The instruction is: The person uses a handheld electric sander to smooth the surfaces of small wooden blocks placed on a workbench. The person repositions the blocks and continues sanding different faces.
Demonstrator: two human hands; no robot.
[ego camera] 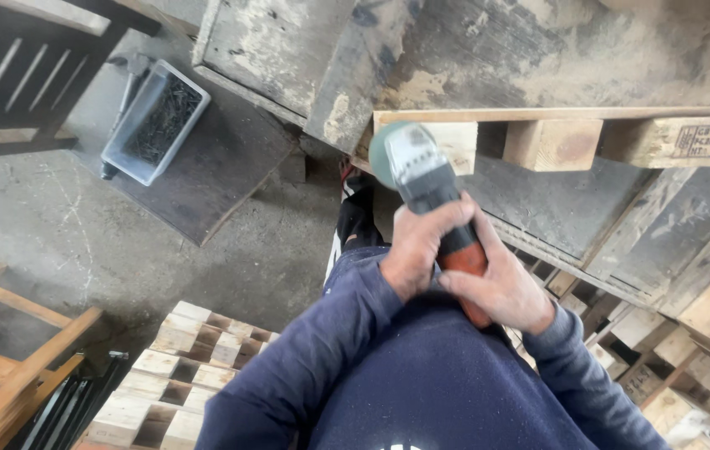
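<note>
Both hands grip an angle grinder [426,179] with a grey head, green disc guard and orange-red body. My left hand [422,246] wraps the front of its body. My right hand [501,287] holds the rear handle close to my chest. The disc end points at a light wooden block [455,142] under the plank of a pallet [555,117] that lies on a worn grey board [538,50]. Two more pale blocks [553,143] sit along the same plank to the right.
A clear plastic tub of dark nails [155,121] rests on a dark board at upper left, a hammer beside it. Stacked wooden blocks [180,375] stand at lower left, more blocks [705,350] at lower right. A wooden frame [13,367] is at the left edge.
</note>
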